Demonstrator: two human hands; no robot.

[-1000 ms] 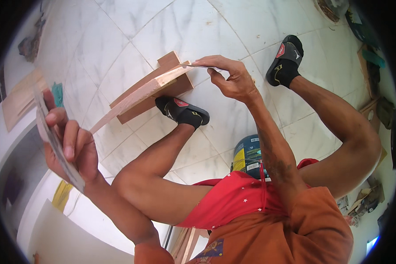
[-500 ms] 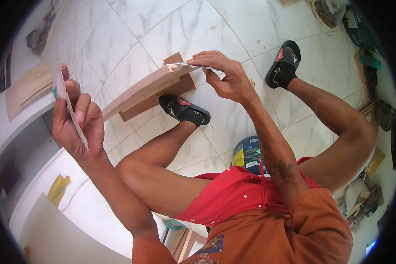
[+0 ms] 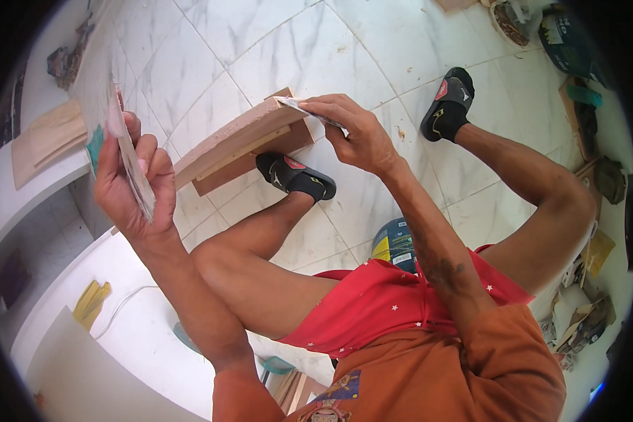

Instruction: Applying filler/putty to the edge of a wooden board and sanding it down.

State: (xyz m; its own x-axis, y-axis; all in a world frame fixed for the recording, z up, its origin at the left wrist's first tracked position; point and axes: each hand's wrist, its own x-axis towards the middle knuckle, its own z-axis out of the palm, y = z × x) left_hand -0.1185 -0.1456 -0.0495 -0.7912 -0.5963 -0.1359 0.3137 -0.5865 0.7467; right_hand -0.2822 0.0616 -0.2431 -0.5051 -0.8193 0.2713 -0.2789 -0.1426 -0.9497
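Note:
My left hand [image 3: 137, 176] is closed around a thin, flat plate [image 3: 135, 172] smeared whitish, with a teal patch near the fingers. It is held up on edge, left of a long wooden panel [image 3: 221, 141] with a pale pinkish edge. Over the panel's far right end, my right hand [image 3: 362, 133] pinches a thin, flat, greyish-white scraper [image 3: 309, 111]. The scraper's tip meets the corner of that edge. Brown wooden pieces [image 3: 299, 133] lie under the panel, beside my foot in a black sandal [image 3: 295, 174].
A blue-green bucket [image 3: 395, 246] stands between my legs. On the left, brown sheets [image 3: 46, 144] lie on a curved white furniture piece [image 3: 28, 193], with yellow strips [image 3: 91, 302] lower down. Another dark bucket [image 3: 570, 42] and scraps [image 3: 577, 323] line the right side.
The plate in my left hand has tilted to show more of its face, and that hand has shifted slightly right. My right hand has moved slightly down and left, with more of the scraper showing.

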